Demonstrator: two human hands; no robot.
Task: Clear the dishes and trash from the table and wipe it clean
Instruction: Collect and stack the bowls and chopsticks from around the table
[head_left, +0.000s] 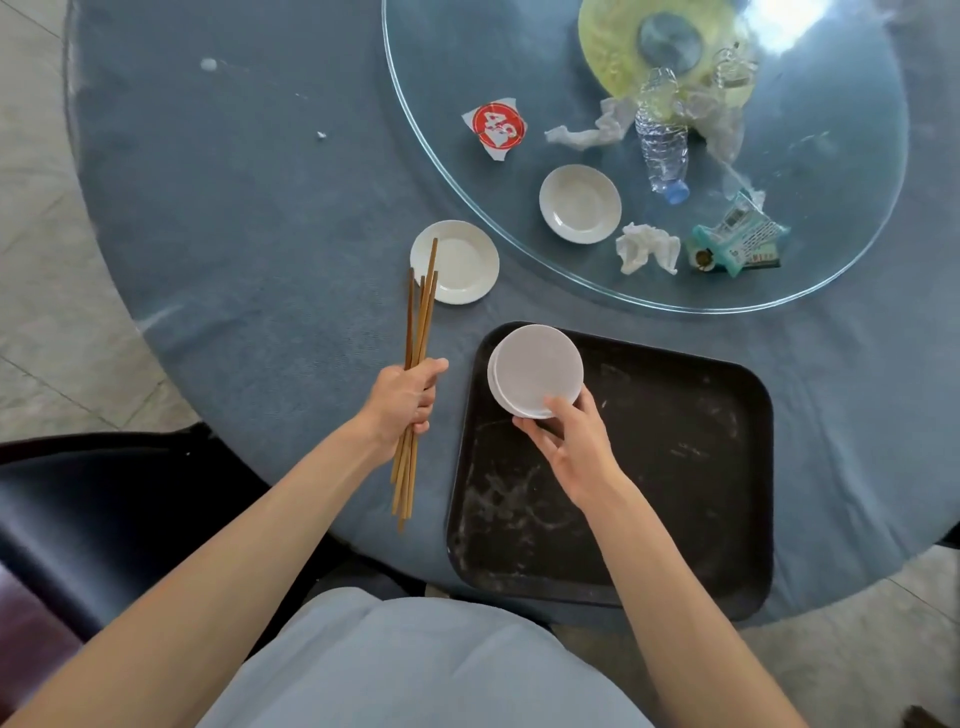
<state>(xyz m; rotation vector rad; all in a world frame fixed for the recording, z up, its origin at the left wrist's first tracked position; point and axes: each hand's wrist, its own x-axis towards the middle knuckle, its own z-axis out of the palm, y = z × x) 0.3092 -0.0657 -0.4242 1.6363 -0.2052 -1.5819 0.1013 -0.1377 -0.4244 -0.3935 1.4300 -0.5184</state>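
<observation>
The left hand (402, 402) has its fingers (426, 397) clenched around a bundle of long brown wooden chopsticks (418, 332). The chopsticks stand almost upright in this view, and their far tips lie over the rim of a small white round saucer (460, 265) that rests on the blue-grey cloth of the round bench (260, 234).

The right hand (569, 444) holds a small stack of white round plates (535, 371), tilted, over the far left corner of the black rectangular plastic tray (675, 467). The thumb presses on the near rim of the stack and the other fingers are curled under it. I cannot tell if the stack touches the tray. The tray lies on the bench at the near edge and shows pale smears.

On the round glass turntable (831, 234) at the far right lie a second white round saucer (580, 203), a crushed clear plastic bottle with a blue cap (662, 150), two crumpled white paper napkins (647, 248), one near the saucer and one near the bottle, a red and white torn wrapper (497, 127), and a teal and white printed packet (737, 241). Some crumpled clear plastic (722, 104) lies behind the bottle.

White crumbs (209, 64) lie on the cloth at the far left. A black chair (78, 509) stands beside the bench on the left.
</observation>
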